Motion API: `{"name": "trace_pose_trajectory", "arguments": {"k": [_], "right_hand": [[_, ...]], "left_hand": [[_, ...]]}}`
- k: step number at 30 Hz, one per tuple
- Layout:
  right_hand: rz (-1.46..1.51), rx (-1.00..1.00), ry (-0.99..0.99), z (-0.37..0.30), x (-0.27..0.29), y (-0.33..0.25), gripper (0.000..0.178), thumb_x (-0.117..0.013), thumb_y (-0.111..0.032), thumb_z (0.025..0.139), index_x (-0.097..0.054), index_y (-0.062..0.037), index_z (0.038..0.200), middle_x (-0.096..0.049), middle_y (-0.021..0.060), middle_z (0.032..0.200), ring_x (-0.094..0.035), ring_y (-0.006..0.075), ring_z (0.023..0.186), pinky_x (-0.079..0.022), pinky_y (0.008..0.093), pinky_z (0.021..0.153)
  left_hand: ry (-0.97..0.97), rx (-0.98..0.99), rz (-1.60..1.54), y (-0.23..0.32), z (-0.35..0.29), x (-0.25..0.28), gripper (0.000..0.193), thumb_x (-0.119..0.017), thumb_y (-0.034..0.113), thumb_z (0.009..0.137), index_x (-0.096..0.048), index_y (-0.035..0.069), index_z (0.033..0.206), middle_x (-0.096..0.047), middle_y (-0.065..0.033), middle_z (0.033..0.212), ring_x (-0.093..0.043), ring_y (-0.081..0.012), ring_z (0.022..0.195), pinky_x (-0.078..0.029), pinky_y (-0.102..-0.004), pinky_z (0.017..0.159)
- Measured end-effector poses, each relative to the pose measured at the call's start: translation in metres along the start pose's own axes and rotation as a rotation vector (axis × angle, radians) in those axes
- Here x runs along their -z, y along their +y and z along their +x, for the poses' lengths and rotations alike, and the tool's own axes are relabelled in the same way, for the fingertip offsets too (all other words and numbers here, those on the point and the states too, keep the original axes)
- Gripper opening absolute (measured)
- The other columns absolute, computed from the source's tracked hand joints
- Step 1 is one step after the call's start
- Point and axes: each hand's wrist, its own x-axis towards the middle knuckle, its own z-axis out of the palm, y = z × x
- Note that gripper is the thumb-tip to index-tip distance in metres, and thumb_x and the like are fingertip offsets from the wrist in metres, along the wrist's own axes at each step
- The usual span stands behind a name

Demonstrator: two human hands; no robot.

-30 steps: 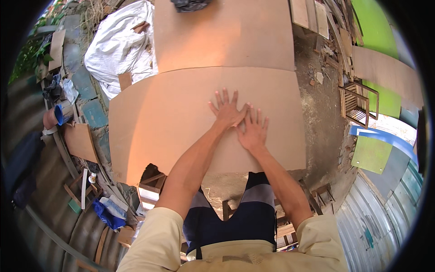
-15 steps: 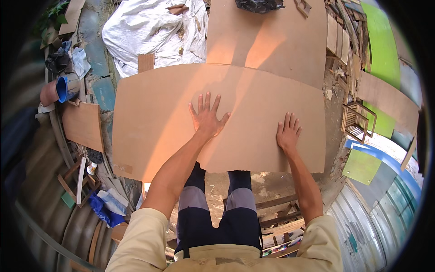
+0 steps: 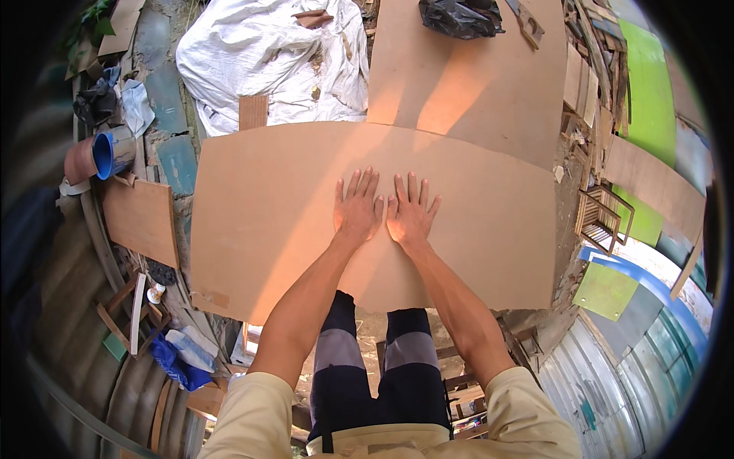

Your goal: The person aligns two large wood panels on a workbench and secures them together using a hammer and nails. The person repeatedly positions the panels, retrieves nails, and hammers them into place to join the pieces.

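Note:
A wide brown sheet of cardboard or thin board (image 3: 252, 191) lies in front of my legs, its near edge ragged and a band of sunlight across it. My left hand (image 3: 358, 210) rests flat on its middle, fingers stretched out. Close beside it, my right hand (image 3: 411, 213) also lies flat with fingers spread, the two thumbs nearly touching. Neither hand holds anything. Beyond the sheet's far edge lies a second brown sheet (image 3: 512, 99), partly overlapped by the near one.
A black plastic bag (image 3: 461, 18) and a handsaw (image 3: 527, 24) lie on the far sheet. White sacking (image 3: 267, 57) is heaped at far left. At left are a blue-lined bucket (image 3: 115, 151) and a wooden panel (image 3: 141, 222); at right, a small wooden rack (image 3: 604, 218).
My right hand has moved left across the sheet to lie beside my left hand. My left hand's fingers have drawn closer together. The view has shifted slightly.

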Motion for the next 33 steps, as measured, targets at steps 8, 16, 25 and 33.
{"name": "trace_pose_trajectory", "arguments": {"k": [8, 16, 25, 33], "right_hand": [[-0.014, -0.201, 0.180, 0.022, -0.024, -0.049, 0.062, -0.031, -0.043, 0.107, -0.028, -0.0188, 0.163, -0.016, 0.0104, 0.172, -0.007, 0.0437, 0.157, 0.000, 0.0767, 0.117], [0.018, 0.100, 0.085, 0.028, -0.021, -0.048, 0.063, -0.029, -0.048, 0.107, -0.027, -0.0196, 0.163, -0.014, 0.0130, 0.172, -0.005, 0.0452, 0.157, 0.001, 0.0807, 0.113], [0.020, -0.087, 0.018, 0.030, -0.011, -0.076, 0.067, -0.029, -0.053, 0.106, -0.021, -0.0222, 0.165, -0.007, 0.0117, 0.173, 0.002, 0.0454, 0.157, 0.002, 0.0841, 0.110], [-0.008, -0.077, 0.044, 0.033, -0.014, -0.075, 0.068, -0.028, -0.055, 0.106, -0.021, -0.0228, 0.165, -0.008, 0.0120, 0.173, -0.001, 0.0452, 0.157, 0.001, 0.0836, 0.110]], "left_hand": [[0.022, 0.250, -0.079, -0.025, 0.038, 0.032, 0.073, -0.036, 0.053, 0.104, -0.019, 0.018, 0.166, -0.015, -0.0068, 0.173, -0.010, -0.0271, 0.159, -0.005, -0.0524, 0.128], [0.027, 0.152, -0.191, -0.047, 0.041, 0.015, 0.071, -0.036, 0.048, 0.105, -0.019, 0.014, 0.165, -0.015, -0.0117, 0.172, -0.010, -0.0319, 0.159, -0.009, -0.0534, 0.127], [0.018, -0.040, -0.308, -0.080, 0.039, 0.016, 0.067, -0.042, 0.040, 0.106, -0.023, 0.010, 0.163, -0.014, -0.0141, 0.172, -0.010, -0.0304, 0.159, -0.009, -0.0500, 0.128], [0.073, -0.074, -0.498, -0.089, 0.041, 0.002, 0.069, -0.045, 0.035, 0.106, -0.019, 0.006, 0.164, -0.012, -0.0157, 0.172, -0.006, -0.0302, 0.160, -0.007, -0.0479, 0.128]]}}
